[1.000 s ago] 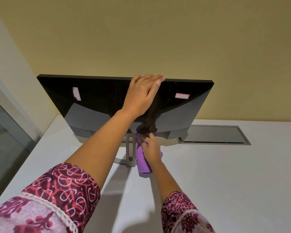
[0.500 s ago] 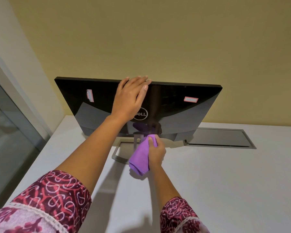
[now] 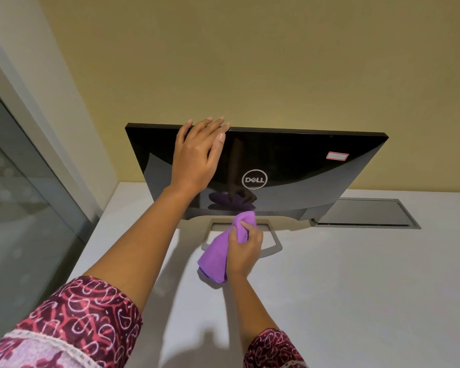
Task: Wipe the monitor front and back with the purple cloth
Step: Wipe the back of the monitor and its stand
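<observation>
The black monitor (image 3: 303,166) stands on the white desk with its glossy back, round logo and a red-edged sticker facing me. My left hand (image 3: 197,158) lies flat over its top edge, fingers curled over the rim. My right hand (image 3: 243,249) grips the bunched purple cloth (image 3: 218,253), its upper end touching the monitor's lower back edge above the grey stand (image 3: 272,241). The screen side is hidden from me.
A grey cable hatch (image 3: 364,213) is set into the white desk (image 3: 356,288) behind and right of the monitor. A yellow wall rises close behind. A glass partition (image 3: 16,208) runs along the desk's left side.
My view shifted, so the monitor sits further right in frame. My left hand slid left along the top edge, uncovering the logo. The cloth came off the stand's neck and now hangs lower.
</observation>
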